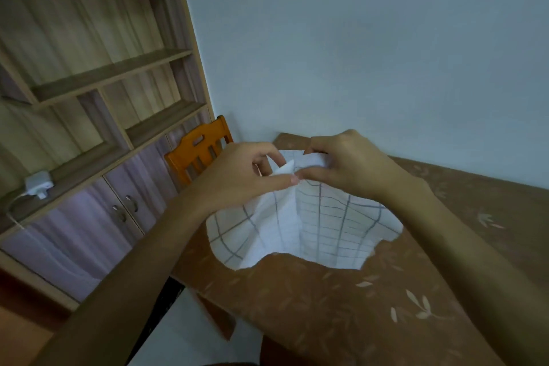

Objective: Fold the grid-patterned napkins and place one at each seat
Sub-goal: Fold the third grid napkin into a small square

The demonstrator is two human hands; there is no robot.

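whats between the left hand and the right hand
In the head view, only the bunched top edge of the grid-patterned napkin, which the left hand and right hand both pinch.

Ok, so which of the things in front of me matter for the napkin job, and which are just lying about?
Part of the job:
- grid-patterned napkin, pinched at its top by the left hand and right hand
- table below it
- orange chair, marking a seat

Just lying about:
- white charger and its cable on the ledge
- shelf unit
- cabinet doors
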